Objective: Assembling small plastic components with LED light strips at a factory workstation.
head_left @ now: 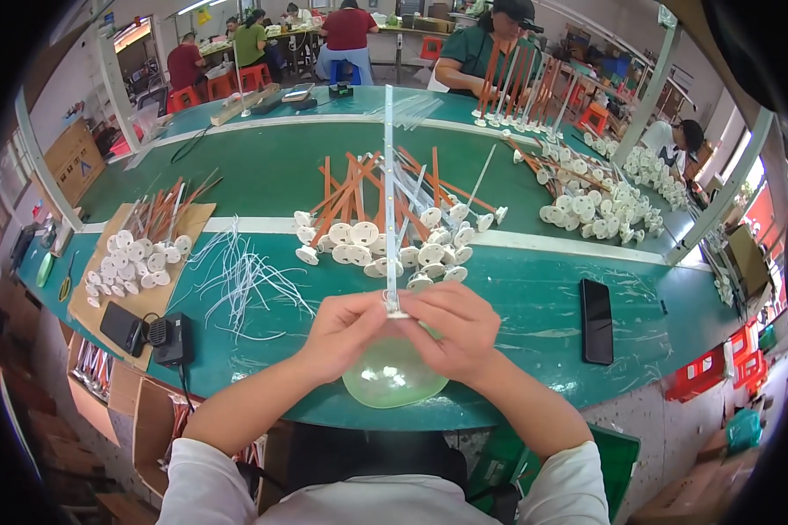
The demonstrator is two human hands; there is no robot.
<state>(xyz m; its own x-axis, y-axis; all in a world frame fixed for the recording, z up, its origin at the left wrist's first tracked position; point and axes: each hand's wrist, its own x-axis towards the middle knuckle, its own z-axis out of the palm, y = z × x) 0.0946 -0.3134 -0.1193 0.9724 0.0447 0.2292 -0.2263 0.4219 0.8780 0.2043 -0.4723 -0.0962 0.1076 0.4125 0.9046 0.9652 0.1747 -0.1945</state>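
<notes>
The balloon [392,378] looked like thin, translucent pale-green rubber with a soft sheen, and the stick [389,201] rising from it was clear, glossy plastic. The table [517,297] wore a smooth green covering, faintly shiny. White plastic cups [411,249] looked matt, the cardboard sheet [140,297] dull brown, and the phone [596,320] glossy black.
</notes>
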